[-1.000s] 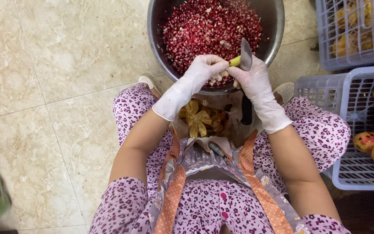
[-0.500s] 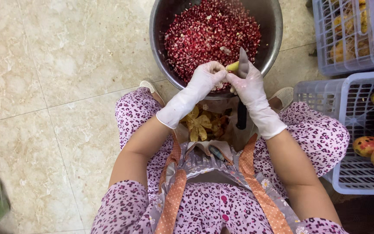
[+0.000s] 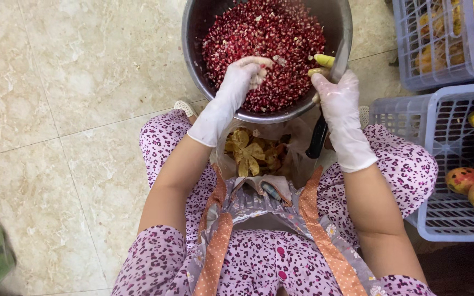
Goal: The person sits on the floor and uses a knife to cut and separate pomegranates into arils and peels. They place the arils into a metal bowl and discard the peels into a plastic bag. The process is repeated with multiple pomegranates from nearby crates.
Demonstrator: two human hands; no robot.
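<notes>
Beside crates [image 3: 445,159] — bowl [image 3: 193,33], peels [image 3: 250,153]

Dull metal bowl [image 3: 193,33]; glossy marble-look floor tiles [image 3: 56,109]; thin matt gloves; moulded plastic crates [image 3: 445,225].

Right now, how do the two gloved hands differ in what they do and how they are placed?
The left hand reaches into the bowl and touches the red seeds; the right hand stays at the bowl's rim. The left hand holds no tool; the right hand grips a knife together with a yellow peel piece. Both wear thin white gloves.
</notes>
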